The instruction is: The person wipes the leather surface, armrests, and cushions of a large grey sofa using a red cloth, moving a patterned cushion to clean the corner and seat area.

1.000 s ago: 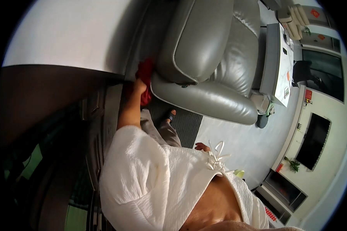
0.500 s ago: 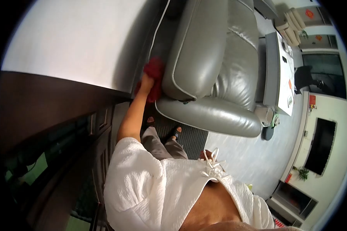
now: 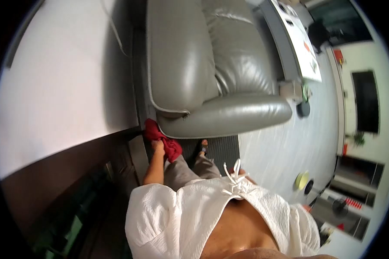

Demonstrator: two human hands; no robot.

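Note:
A crumpled red cloth [image 3: 173, 149] hangs from my left hand [image 3: 158, 146], whose fingers are closed on it. The hand is low beside my left leg, near the front corner of the grey leather sofa [image 3: 229, 116]. Part of the cloth reaches up towards the gap between the sofa and the white wall [image 3: 65, 86]. Only a sliver of my right hand or forearm [image 3: 245, 175] shows beyond the blouse's white ties. Its fingers are hidden, so what it holds cannot be seen.
A dark ribbed mat [image 3: 222, 149] lies under my feet. Dark wooden cabinetry [image 3: 43, 172] stands close on my left. Past the sofa are a white-topped table [image 3: 304, 56], a bin [image 3: 291, 91] and a wall-mounted television [image 3: 366, 101]. A white cord [image 3: 114, 30] runs along the wall.
My left hand has drawn the red cloth back from the gap beside the sofa towards my body. The view has shifted, with the sofa now further left and higher.

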